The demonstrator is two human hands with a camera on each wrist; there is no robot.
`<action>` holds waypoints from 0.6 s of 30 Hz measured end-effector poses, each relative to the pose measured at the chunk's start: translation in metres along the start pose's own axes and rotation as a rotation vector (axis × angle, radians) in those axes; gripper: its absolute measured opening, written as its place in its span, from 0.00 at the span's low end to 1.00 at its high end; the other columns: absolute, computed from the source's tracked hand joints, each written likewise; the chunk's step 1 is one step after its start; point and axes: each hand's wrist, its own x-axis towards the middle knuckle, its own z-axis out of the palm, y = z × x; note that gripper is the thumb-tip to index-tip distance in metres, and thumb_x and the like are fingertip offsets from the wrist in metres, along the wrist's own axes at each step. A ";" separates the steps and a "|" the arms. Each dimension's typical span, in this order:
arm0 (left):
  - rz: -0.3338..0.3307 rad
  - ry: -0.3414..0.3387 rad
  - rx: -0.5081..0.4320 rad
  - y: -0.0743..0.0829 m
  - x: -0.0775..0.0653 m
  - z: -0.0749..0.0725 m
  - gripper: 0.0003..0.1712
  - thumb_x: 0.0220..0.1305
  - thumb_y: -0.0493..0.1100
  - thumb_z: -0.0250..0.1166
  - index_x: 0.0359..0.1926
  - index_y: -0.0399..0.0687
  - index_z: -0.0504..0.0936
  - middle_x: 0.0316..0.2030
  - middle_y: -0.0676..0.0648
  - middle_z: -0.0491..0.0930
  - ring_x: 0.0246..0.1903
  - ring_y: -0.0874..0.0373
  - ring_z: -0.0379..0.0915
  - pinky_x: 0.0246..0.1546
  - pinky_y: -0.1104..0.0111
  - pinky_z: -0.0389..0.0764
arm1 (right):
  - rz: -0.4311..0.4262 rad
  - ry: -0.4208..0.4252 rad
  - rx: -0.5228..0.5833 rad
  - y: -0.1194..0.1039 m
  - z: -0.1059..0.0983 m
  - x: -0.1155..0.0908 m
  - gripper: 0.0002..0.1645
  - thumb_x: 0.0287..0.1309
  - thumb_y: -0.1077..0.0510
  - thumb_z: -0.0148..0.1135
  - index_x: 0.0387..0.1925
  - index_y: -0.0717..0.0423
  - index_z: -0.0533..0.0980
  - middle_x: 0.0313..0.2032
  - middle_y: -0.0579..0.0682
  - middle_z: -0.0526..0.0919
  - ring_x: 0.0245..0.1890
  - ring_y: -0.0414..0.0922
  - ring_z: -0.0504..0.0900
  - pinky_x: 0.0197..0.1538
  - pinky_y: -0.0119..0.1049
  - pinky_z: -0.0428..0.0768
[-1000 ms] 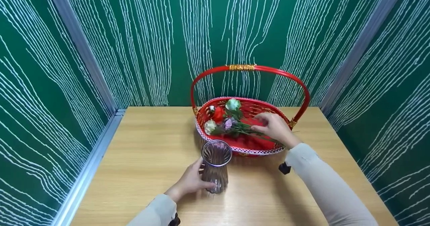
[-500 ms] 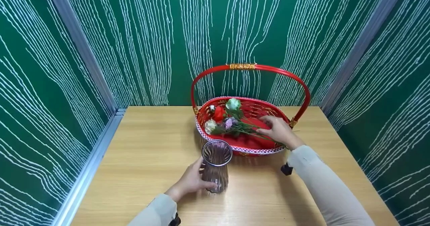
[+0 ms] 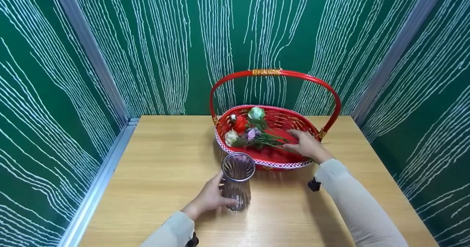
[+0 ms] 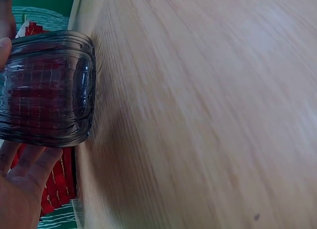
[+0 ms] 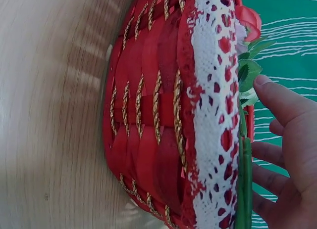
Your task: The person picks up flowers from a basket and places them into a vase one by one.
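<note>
My left hand [image 3: 210, 197] grips the lower part of a ribbed, see-through glass vase [image 3: 238, 192] that stands upright on the table. In the left wrist view, the fingers [image 4: 40, 167] lie along one side of the vase [image 4: 44, 90], with a thumb tip on the other. My right hand [image 3: 307, 146] is over the right half of a red woven basket [image 3: 275, 164], beside flower stems [image 3: 270, 141]. In the right wrist view, the thumb [image 5: 280, 98] stands apart from the fingers, near the green stems [image 5: 243, 184]. Red, cream, pale green and purple blooms [image 3: 240, 124] lie at the basket's left.
The basket's tall red handle [image 3: 308, 78] arches above the flowers, its top wrapped in gold. White lace trim [image 5: 213, 105] edges the rim. Green walls [image 3: 158, 48] with white wavy lines enclose the wooden table [image 3: 161, 159] at the back and sides.
My right hand has shifted slightly right and down over the stems, and its thumb has come closer to them. The left hand and the vase have stayed in place.
</note>
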 end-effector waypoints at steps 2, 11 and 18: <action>0.005 -0.003 -0.006 0.000 0.000 0.000 0.71 0.47 0.46 0.90 0.86 0.49 0.57 0.72 0.38 0.77 0.69 0.39 0.78 0.71 0.46 0.82 | -0.012 -0.006 -0.021 0.002 0.001 0.001 0.46 0.71 0.42 0.73 0.79 0.58 0.68 0.73 0.67 0.76 0.71 0.64 0.77 0.78 0.68 0.71; 0.030 0.003 -0.014 0.001 0.000 0.001 0.70 0.47 0.45 0.91 0.85 0.49 0.58 0.71 0.40 0.78 0.69 0.43 0.78 0.70 0.50 0.83 | -0.012 -0.039 -0.046 0.006 0.003 0.003 0.47 0.72 0.39 0.70 0.78 0.62 0.68 0.68 0.69 0.80 0.68 0.66 0.79 0.75 0.68 0.75; 0.028 0.003 -0.010 0.000 0.000 0.000 0.70 0.46 0.46 0.91 0.85 0.49 0.58 0.70 0.40 0.78 0.68 0.42 0.78 0.69 0.48 0.83 | 0.007 -0.062 -0.047 0.008 0.005 0.006 0.46 0.73 0.37 0.68 0.79 0.61 0.67 0.68 0.68 0.79 0.69 0.65 0.78 0.75 0.67 0.75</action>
